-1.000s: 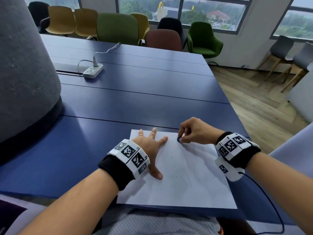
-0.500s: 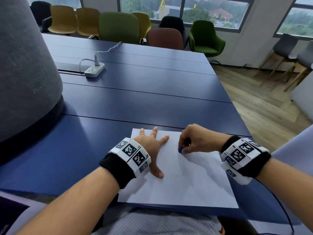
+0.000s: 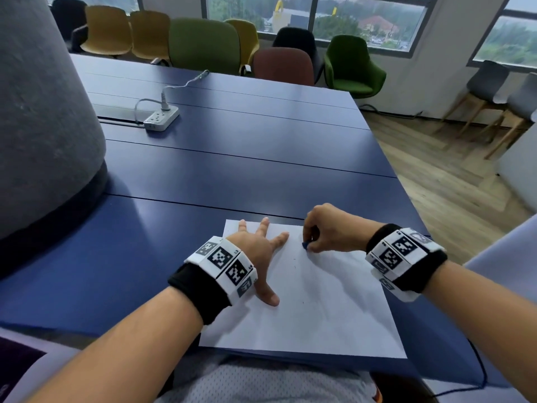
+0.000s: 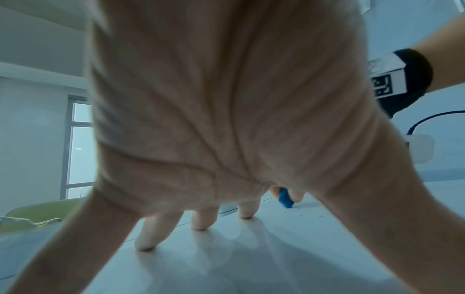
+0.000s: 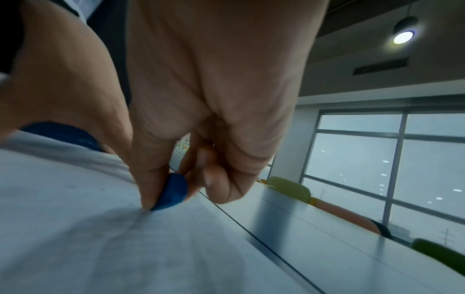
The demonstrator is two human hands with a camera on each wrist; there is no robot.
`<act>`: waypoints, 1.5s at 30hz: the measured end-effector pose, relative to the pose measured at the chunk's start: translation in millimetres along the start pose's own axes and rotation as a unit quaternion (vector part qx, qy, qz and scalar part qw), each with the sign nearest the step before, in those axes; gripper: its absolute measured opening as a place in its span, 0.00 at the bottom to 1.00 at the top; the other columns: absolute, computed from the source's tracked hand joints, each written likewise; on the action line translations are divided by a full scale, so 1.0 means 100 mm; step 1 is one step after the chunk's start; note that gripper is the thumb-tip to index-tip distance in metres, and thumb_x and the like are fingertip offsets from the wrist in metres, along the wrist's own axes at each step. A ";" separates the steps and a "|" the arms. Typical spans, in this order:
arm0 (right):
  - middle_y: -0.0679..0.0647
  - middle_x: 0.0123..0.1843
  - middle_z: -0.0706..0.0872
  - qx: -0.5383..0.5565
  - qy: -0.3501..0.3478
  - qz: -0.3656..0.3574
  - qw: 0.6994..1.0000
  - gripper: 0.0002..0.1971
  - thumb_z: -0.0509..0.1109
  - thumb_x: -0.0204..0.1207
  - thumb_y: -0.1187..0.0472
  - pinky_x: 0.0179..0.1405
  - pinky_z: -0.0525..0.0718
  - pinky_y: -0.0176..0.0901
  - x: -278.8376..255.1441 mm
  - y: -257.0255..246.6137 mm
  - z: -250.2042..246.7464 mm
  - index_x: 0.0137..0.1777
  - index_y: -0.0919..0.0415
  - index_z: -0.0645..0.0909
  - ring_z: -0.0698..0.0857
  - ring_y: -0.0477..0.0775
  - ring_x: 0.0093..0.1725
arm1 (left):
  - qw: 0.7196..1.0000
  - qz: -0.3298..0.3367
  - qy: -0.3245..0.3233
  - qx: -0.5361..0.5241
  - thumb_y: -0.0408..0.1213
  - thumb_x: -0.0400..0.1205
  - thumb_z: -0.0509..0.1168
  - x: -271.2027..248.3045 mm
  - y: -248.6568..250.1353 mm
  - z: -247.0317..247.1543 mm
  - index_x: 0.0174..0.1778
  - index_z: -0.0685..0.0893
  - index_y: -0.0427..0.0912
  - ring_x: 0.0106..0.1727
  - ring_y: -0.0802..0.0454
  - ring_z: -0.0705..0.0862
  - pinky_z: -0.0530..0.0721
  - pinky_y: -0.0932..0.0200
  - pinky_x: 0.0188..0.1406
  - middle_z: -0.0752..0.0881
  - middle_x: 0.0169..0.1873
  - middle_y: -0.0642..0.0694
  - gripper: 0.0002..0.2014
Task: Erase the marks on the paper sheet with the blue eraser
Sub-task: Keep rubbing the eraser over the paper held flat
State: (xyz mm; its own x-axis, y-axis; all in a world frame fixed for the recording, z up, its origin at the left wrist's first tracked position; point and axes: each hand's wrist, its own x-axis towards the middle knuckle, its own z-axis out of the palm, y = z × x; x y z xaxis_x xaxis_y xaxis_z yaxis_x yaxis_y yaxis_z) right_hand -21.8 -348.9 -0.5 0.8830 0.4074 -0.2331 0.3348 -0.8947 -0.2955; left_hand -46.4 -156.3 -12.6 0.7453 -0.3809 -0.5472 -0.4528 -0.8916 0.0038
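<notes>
A white paper sheet lies on the blue table in front of me. My left hand lies flat on the sheet's left part with its fingers spread, holding the paper down. My right hand pinches a small blue eraser between thumb and fingers near the sheet's far edge. The eraser touches the paper with its lower tip. In the left wrist view the eraser stands on the sheet beyond my spread fingers. Faint specks dot the paper in its middle.
A large grey rounded object stands on the table at the left. A white power strip with a cable lies further back. Several coloured chairs line the table's far side. The table edge and wooden floor lie to the right.
My right hand with the eraser slid toward me half a second ago and has now moved back toward the sheet's far edge. My left hand stays in place.
</notes>
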 end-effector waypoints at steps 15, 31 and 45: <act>0.49 0.37 0.90 0.018 -0.071 -0.002 0.997 0.03 0.80 0.67 0.62 0.37 0.86 0.46 -0.06 -0.03 0.00 0.39 0.58 0.89 0.84 0.46 0.32 | 1.000 0.003 0.001 0.000 0.65 0.62 0.79 -0.02 0.01 0.00 0.85 0.35 0.63 0.85 0.28 0.40 0.65 0.30 0.77 0.32 0.85 0.45 0.67; 0.42 0.32 0.87 0.041 -0.063 -0.006 0.997 0.03 0.80 0.67 0.64 0.29 0.79 0.28 -0.05 -0.06 0.01 0.39 0.60 0.89 0.81 0.35 0.27 | 1.000 0.001 0.003 0.004 0.65 0.62 0.80 0.00 0.01 0.01 0.85 0.35 0.63 0.84 0.27 0.40 0.66 0.30 0.77 0.32 0.85 0.45 0.68; 0.48 0.33 0.90 0.070 -0.054 0.005 0.996 0.03 0.81 0.66 0.64 0.32 0.81 0.34 -0.12 -0.08 0.02 0.38 0.60 0.90 0.81 0.36 0.27 | 1.000 -0.002 0.006 0.007 0.67 0.61 0.79 0.02 0.00 0.02 0.85 0.35 0.64 0.85 0.28 0.41 0.67 0.32 0.77 0.33 0.86 0.46 0.68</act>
State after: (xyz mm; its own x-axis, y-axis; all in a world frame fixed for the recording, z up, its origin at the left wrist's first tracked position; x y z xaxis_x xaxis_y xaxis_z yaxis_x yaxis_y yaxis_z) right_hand -36.0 -345.8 2.7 0.8424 0.4234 -0.3332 0.2711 -0.8676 -0.4169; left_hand -45.7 -157.0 -15.5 0.7527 -0.3810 -0.5369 -0.4572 -0.8893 -0.0099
